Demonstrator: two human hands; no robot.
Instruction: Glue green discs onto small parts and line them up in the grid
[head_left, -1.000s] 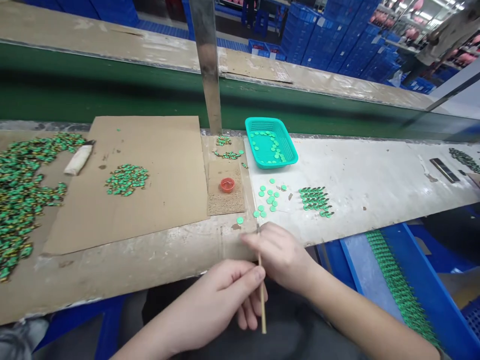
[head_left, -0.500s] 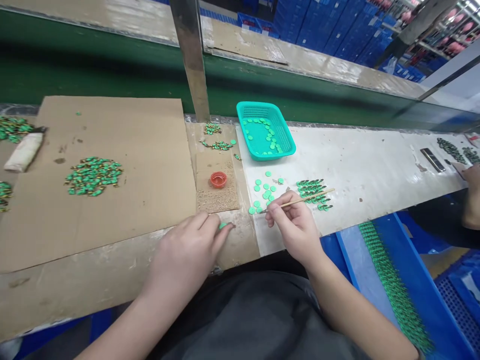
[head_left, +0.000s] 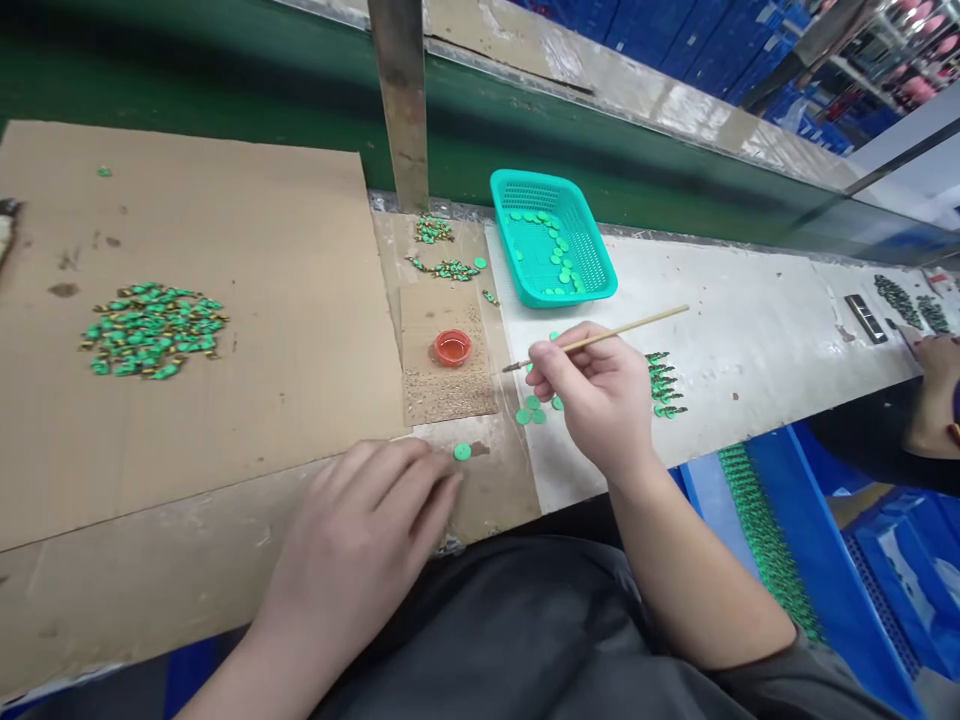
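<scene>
The only view looks from the wearer's head, forward and down. It sees the worktop [head_left: 187, 570] close up, with blue crates [head_left: 660, 40] farther off on top.

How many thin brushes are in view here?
1: the thin brush held in the right hand, its tip to the right of the red cup. Others could be hidden.

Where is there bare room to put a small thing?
On the white surface, between the green rows and the dark bar; on the cardboard, between its green pile and right edge. Crowded: around the right hand, brush and discs.
</scene>
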